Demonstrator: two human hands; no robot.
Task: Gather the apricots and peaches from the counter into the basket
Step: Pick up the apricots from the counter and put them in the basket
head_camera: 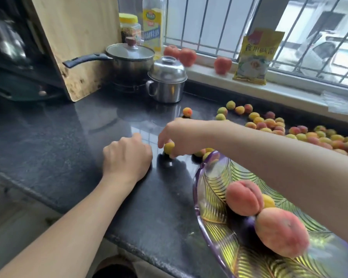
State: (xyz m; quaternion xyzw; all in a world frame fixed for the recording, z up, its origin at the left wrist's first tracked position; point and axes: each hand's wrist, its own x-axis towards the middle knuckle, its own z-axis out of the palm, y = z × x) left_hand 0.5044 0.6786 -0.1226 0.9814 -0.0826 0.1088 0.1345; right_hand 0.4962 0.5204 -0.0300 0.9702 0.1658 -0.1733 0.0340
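My right hand (181, 135) reaches across the dark counter and pinches a small yellow apricot (168, 147) just above the surface. My left hand (127, 157) rests on the counter beside it with fingers curled under; whether it holds anything is hidden. A glass leaf-patterned basket (213, 199) at lower right holds two peaches (243, 197) (281, 231) and a yellow apricot (268, 201). Several apricots (269, 123) lie scattered along the counter at right. Three peaches (222, 65) sit on the window sill.
A lidded saucepan (129, 57) and a steel pot (167, 81) stand at the back. A wooden board (78, 37) leans at left. A yellow packet (255, 57), a jar and a bottle stand by the barred window. The counter's front edge (129, 243) runs diagonally.
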